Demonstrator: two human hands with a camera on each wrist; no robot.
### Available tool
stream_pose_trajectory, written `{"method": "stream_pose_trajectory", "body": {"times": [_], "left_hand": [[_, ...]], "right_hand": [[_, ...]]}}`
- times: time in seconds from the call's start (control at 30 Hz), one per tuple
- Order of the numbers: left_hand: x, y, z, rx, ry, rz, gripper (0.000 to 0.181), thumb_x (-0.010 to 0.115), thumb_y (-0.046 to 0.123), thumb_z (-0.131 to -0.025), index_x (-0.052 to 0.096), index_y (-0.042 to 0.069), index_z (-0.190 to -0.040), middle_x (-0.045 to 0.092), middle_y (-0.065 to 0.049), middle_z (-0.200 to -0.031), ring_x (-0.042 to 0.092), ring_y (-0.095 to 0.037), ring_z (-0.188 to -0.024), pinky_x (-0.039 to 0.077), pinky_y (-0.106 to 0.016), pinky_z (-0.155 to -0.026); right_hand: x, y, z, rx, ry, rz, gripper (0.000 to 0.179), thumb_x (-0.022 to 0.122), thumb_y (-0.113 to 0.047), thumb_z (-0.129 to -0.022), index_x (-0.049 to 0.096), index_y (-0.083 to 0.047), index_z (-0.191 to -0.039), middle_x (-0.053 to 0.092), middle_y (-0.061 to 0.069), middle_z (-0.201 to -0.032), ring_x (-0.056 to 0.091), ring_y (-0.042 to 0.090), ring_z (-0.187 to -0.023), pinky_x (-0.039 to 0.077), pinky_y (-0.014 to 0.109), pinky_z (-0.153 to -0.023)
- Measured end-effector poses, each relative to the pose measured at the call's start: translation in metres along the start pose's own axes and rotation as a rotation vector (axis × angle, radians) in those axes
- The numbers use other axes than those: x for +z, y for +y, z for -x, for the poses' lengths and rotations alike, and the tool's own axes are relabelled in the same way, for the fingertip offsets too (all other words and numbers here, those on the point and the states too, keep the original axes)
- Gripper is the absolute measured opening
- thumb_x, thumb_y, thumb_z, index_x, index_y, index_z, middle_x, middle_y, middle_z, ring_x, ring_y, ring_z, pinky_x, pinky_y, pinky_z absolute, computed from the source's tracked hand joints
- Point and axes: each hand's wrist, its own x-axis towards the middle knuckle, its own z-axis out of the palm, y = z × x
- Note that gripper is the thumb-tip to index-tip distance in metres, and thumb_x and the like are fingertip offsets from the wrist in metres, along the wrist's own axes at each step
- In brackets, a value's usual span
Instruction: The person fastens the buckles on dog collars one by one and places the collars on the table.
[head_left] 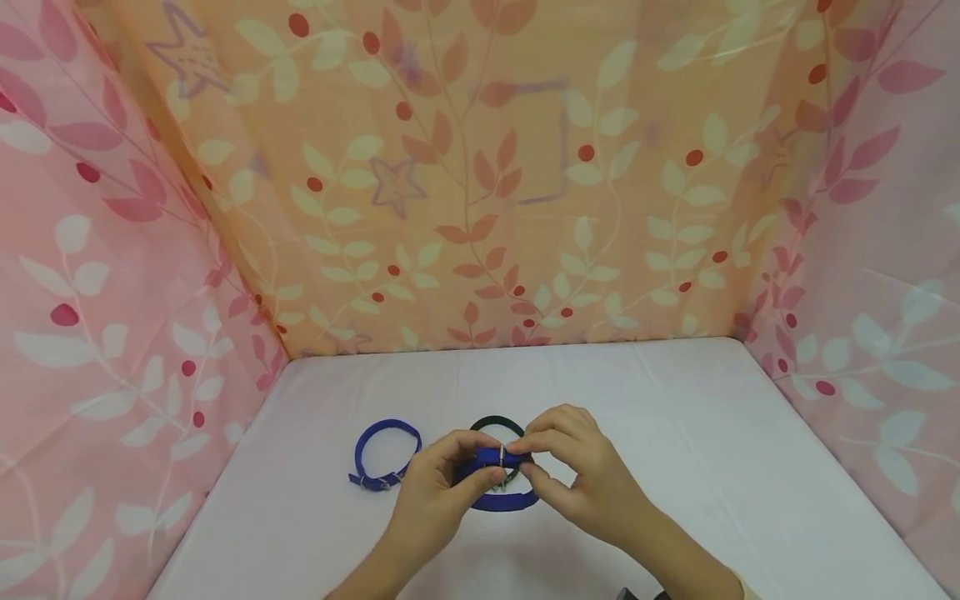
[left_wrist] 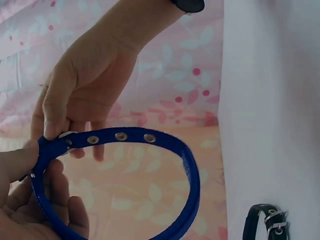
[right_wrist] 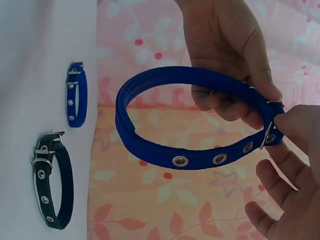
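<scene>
Both hands hold a blue collar (head_left: 506, 502), looped into a ring with metal-rimmed holes along the strap. My left hand (head_left: 438, 483) pinches the band on one side of its metal buckle (head_left: 502, 456), thumb below and fingers above. On the other side of the buckle, my right hand (head_left: 588, 475) pinches the strap between thumb and fingers. In the right wrist view the held collar (right_wrist: 170, 159) hangs as a wide ring, its strap passing through the buckle frame (right_wrist: 266, 136). Fingers partly hide the strap's end.
A second blue collar (head_left: 387, 423) lies buckled on the white table (head_left: 315, 533), left of the hands. Behind the hands lies a black collar (right_wrist: 64, 185) with a metal buckle, partly hidden in the head view. Floral curtains (head_left: 465, 250) surround the table on three sides.
</scene>
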Motion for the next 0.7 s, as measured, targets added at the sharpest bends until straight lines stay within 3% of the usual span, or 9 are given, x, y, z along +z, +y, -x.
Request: {"method": "stream_pose_trajectory", "body": {"times": [0.1, 0.2, 0.43, 0.7], "left_hand": [[-0.0034, 0.0031, 0.0000, -0.019, -0.033, -0.030, 0.022, 0.076, 0.025, -0.093, 0.070, 0.019, -0.113, 0.075, 0.000, -0.106, 0.074, -0.019, -0.096, 0.060, -0.029, -0.087], [-0.0048, 0.0058, 0.0006, -0.028, -0.024, -0.078, 0.022, 0.077, 0.027, -0.092, 0.071, 0.024, -0.113, 0.074, 0.003, -0.107, 0.074, -0.017, -0.097, 0.060, -0.028, -0.086], [-0.0037, 0.0053, 0.0013, 0.020, -0.003, -0.097, 0.021, 0.077, 0.025, -0.092, 0.072, 0.026, -0.112, 0.072, 0.003, -0.106, 0.073, -0.016, -0.098, 0.061, -0.028, -0.084], [-0.0085, 0.0061, 0.0006, 0.183, 0.088, -0.246, 0.019, 0.078, 0.027, -0.090, 0.075, 0.030, -0.109, 0.069, 0.013, -0.096, 0.066, -0.013, -0.095, 0.055, -0.031, -0.086]], "right_hand": [[-0.0013, -0.0022, -0.0010, 0.052, -0.028, -0.048, 0.037, 0.082, -0.005, -0.083, 0.071, -0.018, -0.115, 0.068, -0.009, -0.107, 0.060, 0.012, -0.103, 0.040, 0.028, -0.101], [-0.0016, -0.0036, -0.0016, 0.081, -0.029, -0.076, 0.040, 0.085, -0.005, -0.081, 0.070, -0.018, -0.116, 0.069, -0.010, -0.106, 0.061, 0.012, -0.104, 0.040, 0.026, -0.102], [-0.0014, -0.0051, -0.0010, 0.096, -0.039, -0.037, 0.044, 0.088, -0.012, -0.080, 0.070, -0.021, -0.118, 0.069, -0.012, -0.105, 0.061, 0.011, -0.104, 0.040, 0.027, -0.103], [-0.0018, -0.0067, 0.0002, 0.155, -0.102, 0.042, 0.039, 0.085, -0.018, -0.085, 0.068, -0.023, -0.119, 0.069, -0.014, -0.106, 0.060, 0.008, -0.107, 0.039, 0.032, -0.103]]}}
